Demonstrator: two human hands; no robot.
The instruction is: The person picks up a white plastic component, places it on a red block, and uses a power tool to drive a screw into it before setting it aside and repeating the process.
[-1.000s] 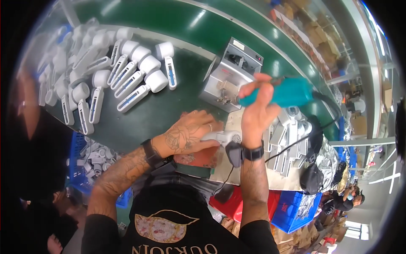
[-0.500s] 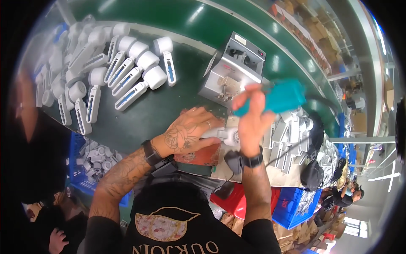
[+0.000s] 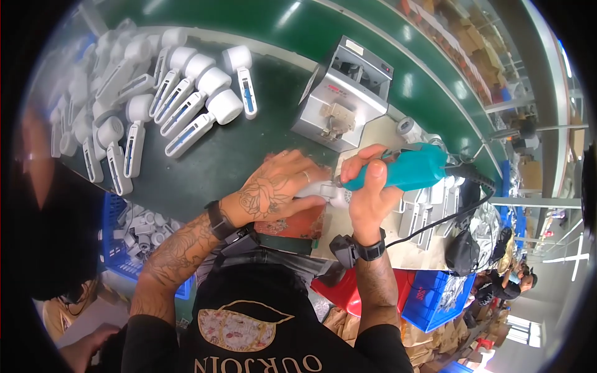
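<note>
My right hand (image 3: pixel 375 193) is wrapped round a teal electric screwdriver (image 3: pixel 413 169), held almost level. Its tip points left, at the white handheld fan (image 3: pixel 337 194) under my left hand (image 3: pixel 277 186). That hand grips the fan's handle and keeps it over a reddish pad (image 3: pixel 292 225) on the bench. The fan's round vented head shows between my two hands; most of its handle is hidden by my fingers. Whether the tip touches a screw I cannot make out.
A grey metal machine (image 3: pixel 342 93) stands just beyond my hands. Several white handheld fans (image 3: pixel 205 121) lie at the left, more white parts (image 3: pixel 426 208) at the right. Blue crates (image 3: pixel 429 301) flank me, a red stool (image 3: pixel 339 291) between. The screwdriver's black cable (image 3: pixel 435 224) loops down. Another person sits at the left.
The screwdriver, blurred and raised earlier, has come down and turned so its tip meets the fan area. My left hand has stayed on the fan. The other person's hand at lower left has moved.
</note>
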